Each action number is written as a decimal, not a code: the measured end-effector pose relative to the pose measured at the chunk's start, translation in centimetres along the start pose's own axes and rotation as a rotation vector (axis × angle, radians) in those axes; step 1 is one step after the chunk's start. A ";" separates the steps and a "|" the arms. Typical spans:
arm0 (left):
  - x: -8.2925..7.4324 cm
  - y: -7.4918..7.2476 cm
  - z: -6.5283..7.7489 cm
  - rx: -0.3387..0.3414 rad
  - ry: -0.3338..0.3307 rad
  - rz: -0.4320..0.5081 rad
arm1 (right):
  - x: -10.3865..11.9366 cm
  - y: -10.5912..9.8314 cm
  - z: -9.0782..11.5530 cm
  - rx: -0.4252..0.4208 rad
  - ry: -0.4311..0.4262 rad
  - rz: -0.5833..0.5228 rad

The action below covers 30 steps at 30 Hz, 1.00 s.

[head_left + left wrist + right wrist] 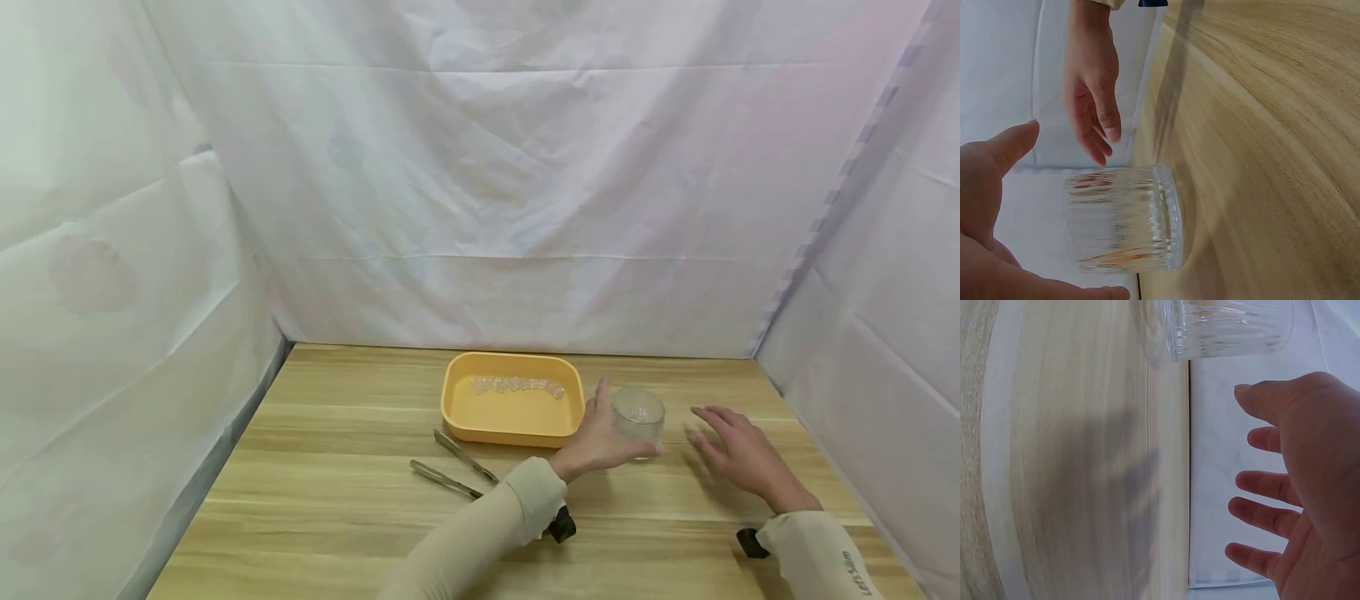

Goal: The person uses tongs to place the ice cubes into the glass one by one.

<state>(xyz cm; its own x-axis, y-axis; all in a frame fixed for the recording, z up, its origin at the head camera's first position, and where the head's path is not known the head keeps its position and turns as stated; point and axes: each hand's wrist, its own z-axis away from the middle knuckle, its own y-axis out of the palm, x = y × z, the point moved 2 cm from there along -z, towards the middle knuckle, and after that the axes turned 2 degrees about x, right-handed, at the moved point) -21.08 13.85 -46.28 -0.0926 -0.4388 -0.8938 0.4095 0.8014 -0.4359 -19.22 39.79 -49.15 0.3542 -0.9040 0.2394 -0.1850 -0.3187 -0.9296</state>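
Observation:
A clear ribbed glass (639, 414) stands upright on the wooden table, right of a yellow tray. My left hand (600, 437) is beside the glass on its left, thumb and fingers spread apart. In the left wrist view a gap shows between that hand and the glass (1124, 219). To the right of the glass, my right hand (738, 450) hovers over the table with its fingers extended. The right wrist view shows this hand (1310, 469) apart from the glass (1232, 328), holding nothing.
The yellow tray (510, 429) holds a row of several clear, ice-like pieces (517, 384) along its far side. Metal tongs (442, 477) lie in front of it, partly hidden by the left forearm. White cloth (517, 208) surrounds the table (337, 492) at the back and sides.

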 end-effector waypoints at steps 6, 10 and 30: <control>0.2 0.6 -0.4 0.003 -0.038 0.016 | 0.1 0.0 0.2 -0.003 0.004 0.002; 0.4 1.1 -0.9 -0.008 -0.044 0.027 | 0.2 0.1 0.3 0.002 -0.001 -0.007; 0.8 2.9 -3.3 -0.111 -0.065 -0.007 | 3.8 1.3 1.3 0.075 -0.091 -0.046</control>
<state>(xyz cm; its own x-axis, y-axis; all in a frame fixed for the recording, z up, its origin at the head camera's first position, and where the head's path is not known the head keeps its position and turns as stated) -22.96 17.17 -48.65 -0.0348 -0.4670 -0.8836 0.3058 0.8367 -0.4543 -16.97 36.33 -49.81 0.4431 -0.8582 0.2593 -0.0984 -0.3341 -0.9374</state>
